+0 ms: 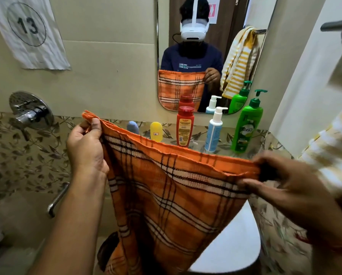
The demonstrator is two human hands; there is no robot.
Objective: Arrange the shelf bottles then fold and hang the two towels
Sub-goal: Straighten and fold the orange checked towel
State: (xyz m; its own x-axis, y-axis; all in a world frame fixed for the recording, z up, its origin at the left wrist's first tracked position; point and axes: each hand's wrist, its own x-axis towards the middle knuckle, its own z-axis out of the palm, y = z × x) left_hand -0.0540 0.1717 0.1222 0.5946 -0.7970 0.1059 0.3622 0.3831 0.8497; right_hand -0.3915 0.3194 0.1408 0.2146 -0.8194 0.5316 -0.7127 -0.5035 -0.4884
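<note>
The person holds an orange plaid towel (166, 195) stretched out at chest height across the middle of the frame, its top edge running from centre left down to centre right, the rest hanging down toward the bottom edge. The left hand (86, 147) pinches the upper left corner, thumb on the near side and fingers (95, 126) curled over the hem. The right hand (281, 181) grasps the upper right corner, fingers bent round the bunched edge.

Behind the towel, on a glass shelf (221, 150) under the mirror (205, 46), the bottles stand upright in a row. From left to right: a small blue-grey bottle (133, 127), a yellow bottle (156, 131) just beside it, a red bottle (185, 126), a white-and-blue pump bottle (213, 132), and a tall green pump bottle (246, 126) at the right end. The towel's top edge hides the bases of the two small ones.

A second towel, yellow and white striped (329, 155), hangs at the right edge of the frame; its reflection shows in the mirror, draped from a holder. The mirror also shows the person in a dark shirt with a white headset, holding the orange towel.

At centre left a chrome tap (30, 112) sits on the wall, and a paper sheet marked 13 (29, 30) hangs in the upper left. A white toilet lid (231, 241) shows below the towel at lower right.
</note>
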